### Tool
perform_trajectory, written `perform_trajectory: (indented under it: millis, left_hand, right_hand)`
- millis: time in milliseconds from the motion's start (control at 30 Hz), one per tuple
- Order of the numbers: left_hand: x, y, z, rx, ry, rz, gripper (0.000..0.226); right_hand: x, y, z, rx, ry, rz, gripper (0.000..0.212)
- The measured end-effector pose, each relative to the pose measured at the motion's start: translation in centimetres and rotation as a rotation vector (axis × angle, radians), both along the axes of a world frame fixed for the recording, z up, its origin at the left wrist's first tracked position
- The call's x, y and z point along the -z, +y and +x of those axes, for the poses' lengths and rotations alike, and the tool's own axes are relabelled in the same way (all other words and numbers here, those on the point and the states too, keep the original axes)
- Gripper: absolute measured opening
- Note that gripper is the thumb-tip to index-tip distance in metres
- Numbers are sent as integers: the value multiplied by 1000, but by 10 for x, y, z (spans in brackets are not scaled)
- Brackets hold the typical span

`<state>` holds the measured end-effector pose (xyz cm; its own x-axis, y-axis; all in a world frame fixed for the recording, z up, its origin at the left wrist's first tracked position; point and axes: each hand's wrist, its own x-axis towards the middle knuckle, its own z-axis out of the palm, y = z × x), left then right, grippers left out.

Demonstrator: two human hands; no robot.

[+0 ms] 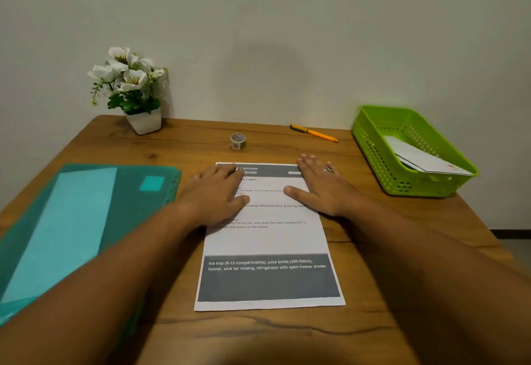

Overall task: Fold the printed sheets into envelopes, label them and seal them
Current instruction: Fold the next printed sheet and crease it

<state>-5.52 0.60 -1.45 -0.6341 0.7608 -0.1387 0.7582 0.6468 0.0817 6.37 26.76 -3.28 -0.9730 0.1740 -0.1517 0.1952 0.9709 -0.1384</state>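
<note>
The printed sheet (268, 245) lies flat mid-table (373, 293), its long axis running away from the person, the header at the far end. The left hand (217, 192) and right hand (319, 186) rest flat on its upper half, fingers straight, seemingly pressing, grasping nothing.

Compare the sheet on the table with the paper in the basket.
The sheet lies flat on the table under the left hand and right hand; the paper leans tilted in the basket, untouched. The sheet shows printed text and grey bands; the paper looks mostly blank, with a small reddish mark. Both are white.
</note>
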Motion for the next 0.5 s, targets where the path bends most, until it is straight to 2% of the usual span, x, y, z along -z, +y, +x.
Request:
perform_trajectory:
  millis: [167,300,433,500]
  left_hand:
    - [-32,17,-38,1,-161,-95,101]
    - [-34,33,-48,37,-116,-150,118]
    - [-35,46,-49,56,-88,-211,118]
    - [-36,48,-50,49,-102,-232,113]
  right_hand:
    - [-16,2,-12,4,-20,-22,98]
    - [-36,9,-23,-26,-39,-61,85]
    - [-44,10,-33,-28,-86,-137,100]
    - [-47,6,-36,-20,-91,-194,101]
